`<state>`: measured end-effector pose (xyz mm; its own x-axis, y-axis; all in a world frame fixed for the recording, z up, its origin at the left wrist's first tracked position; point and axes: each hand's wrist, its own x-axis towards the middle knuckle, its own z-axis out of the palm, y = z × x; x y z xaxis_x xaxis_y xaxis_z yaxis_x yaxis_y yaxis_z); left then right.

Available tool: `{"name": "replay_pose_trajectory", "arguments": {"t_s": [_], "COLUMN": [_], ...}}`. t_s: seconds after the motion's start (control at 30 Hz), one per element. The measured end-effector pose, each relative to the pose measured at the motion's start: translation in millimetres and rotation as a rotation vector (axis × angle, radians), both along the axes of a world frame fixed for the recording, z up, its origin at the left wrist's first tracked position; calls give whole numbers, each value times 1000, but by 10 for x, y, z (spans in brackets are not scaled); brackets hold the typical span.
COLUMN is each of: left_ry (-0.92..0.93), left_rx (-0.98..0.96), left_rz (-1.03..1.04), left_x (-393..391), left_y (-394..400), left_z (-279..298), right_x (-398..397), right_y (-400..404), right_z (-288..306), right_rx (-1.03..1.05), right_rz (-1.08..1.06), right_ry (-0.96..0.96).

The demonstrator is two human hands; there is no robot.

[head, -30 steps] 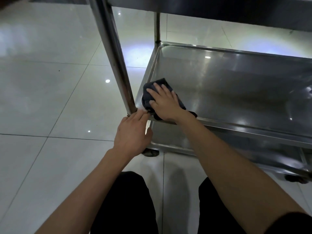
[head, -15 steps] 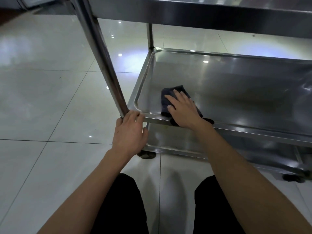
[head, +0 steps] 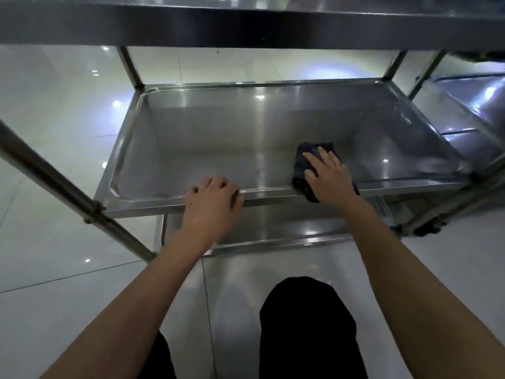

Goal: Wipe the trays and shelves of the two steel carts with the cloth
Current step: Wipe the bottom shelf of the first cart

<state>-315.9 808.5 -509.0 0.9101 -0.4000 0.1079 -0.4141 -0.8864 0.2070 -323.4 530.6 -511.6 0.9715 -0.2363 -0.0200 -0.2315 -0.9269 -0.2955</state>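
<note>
A steel cart's middle tray [head: 218,138] fills the view in front of me. My right hand [head: 329,176] presses flat on a dark folded cloth [head: 303,162] lying over the tray's near right part and its front rim. My left hand [head: 211,203] grips the tray's front rim near its middle, fingers curled over the edge. The cart's top shelf [head: 246,26] spans the top of the view. A lower tray [head: 287,228] shows beneath the middle one.
A slanted steel leg [head: 62,192] of the cart crosses at the left. A second steel cart [head: 475,105] stands at the far right, touching or close beside the first. Glossy white floor tiles surround the carts. My knees in dark trousers are at the bottom.
My right hand has slid the cloth from the tray's near left corner to its near right part. My left hand moved from the corner post to the middle of the front rim.
</note>
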Motion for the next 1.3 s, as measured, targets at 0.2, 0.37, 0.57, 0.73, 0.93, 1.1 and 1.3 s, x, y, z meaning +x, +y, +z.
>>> {"name": "replay_pose_trajectory", "arguments": {"t_s": [0.2,0.37,0.57,0.73,0.93,1.1,1.3], "left_ry": [-62,-29,-165,-138,-46,-79,-82], "left_rx": [-43,-159,-73,0,-67,-40,-22], "left_rz": [-12,-66,200,265,229,187,165], "left_x": [-6,157,333,291,310,209,181], "left_y": [40,362,986,1244,1329,1431,1439], "left_z": [-122,-76,37,-16,27,-70,-111], "right_x": [-72,5,254,569,884,1177,1594], "right_y": [9,213,646,1225,1876,2328,2947], "right_z": [23,74,31,-9,20,8,70], "right_rx": [21,141,68,96,283,233,219], "right_rz": [-55,-34,96,237,396,468,669], "right_ry": [-34,-60,-57,-40,-108,-63,58]}}
